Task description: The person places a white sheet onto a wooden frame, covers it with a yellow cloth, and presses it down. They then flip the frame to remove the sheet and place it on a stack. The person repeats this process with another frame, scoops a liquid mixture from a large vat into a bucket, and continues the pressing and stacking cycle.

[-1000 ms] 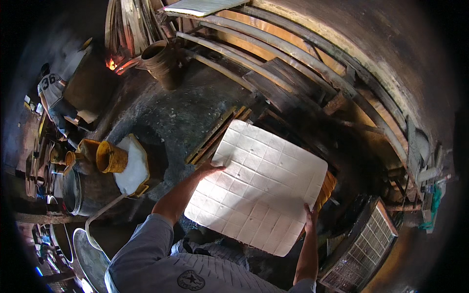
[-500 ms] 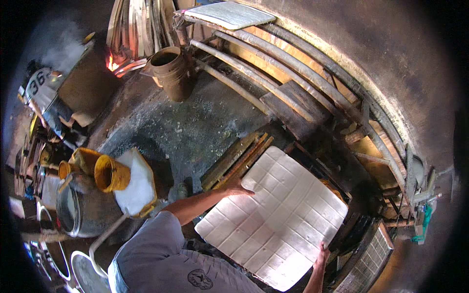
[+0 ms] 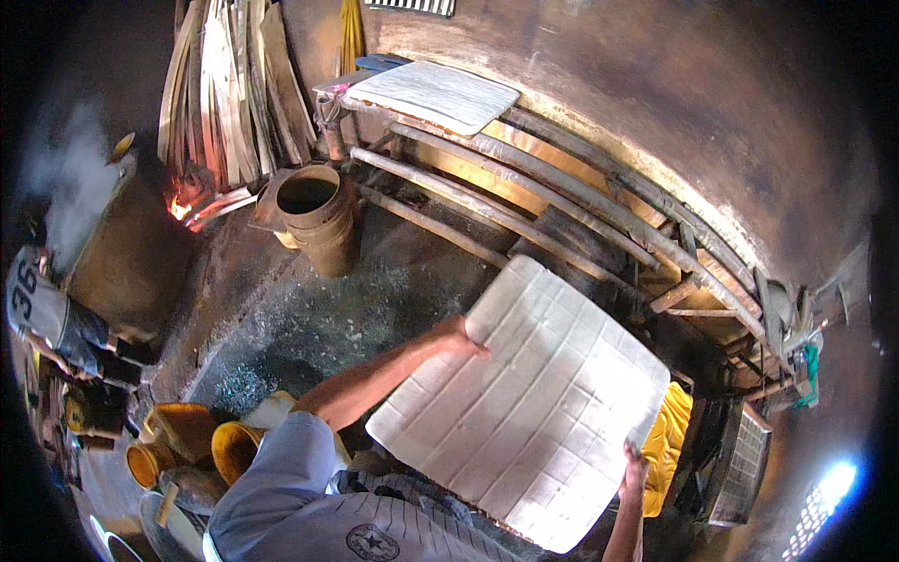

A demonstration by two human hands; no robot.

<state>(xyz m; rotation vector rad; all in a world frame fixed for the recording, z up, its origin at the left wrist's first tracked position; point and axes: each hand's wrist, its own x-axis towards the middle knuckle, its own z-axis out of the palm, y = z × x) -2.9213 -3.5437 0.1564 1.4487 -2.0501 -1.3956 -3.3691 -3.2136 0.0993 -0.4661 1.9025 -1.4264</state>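
A large pale slab (image 3: 529, 403), roughly square and scored with a grid of lines, is held up in front of me by both hands, tilted. My left hand (image 3: 459, 339) is closed on its upper left edge, thumb on the face. On the lower right edge my right hand (image 3: 634, 471) grips the same slab, fingers curled round it. A yellow, ridged thing (image 3: 670, 450) shows partly behind the slab, beside my right hand; the slab hides the rest.
Ahead, a rack of long pipes (image 3: 524, 192) carries another pale slab (image 3: 433, 94). A bucket (image 3: 323, 220) stands near burning wood (image 3: 180, 206). Yellow containers (image 3: 234, 450) sit at left. A gridded frame (image 3: 740, 468) leans at right. Another person (image 3: 47, 300) works far left.
The slab, still in both hands, has come nearer the pipe rack as my view turned and shifted. More of the yellow ridged thing now shows past its right edge.
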